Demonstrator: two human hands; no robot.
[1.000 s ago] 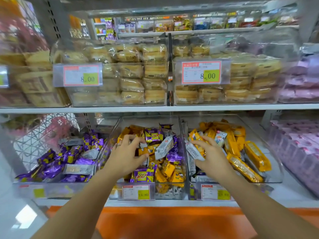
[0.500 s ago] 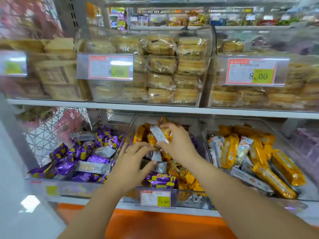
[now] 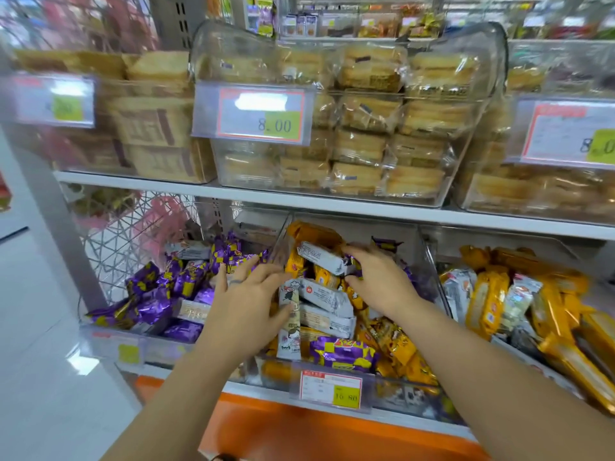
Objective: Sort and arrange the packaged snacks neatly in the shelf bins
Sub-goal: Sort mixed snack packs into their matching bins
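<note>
- My R hand [image 3: 379,281] pinches a white foil-wrapped oblong snack pack [image 3: 319,257] by its end, over the middle clear plastic bin [image 3: 392,385] (yellow, purple, white packs mixed inside).
- My L hand [image 3: 246,294]: fingers spread straight, holding nothing, over that bin's left wall.

white packet [image 3: 321,258] moved, now in middle bin [image 3: 386,392]

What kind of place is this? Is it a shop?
Most likely a shop's snack aisle. Clear bins on white shelves hold heaps of wrapped snacks, the bins carry price tags, and more stocked shelves show behind. The right hand grips a white pack.
</note>
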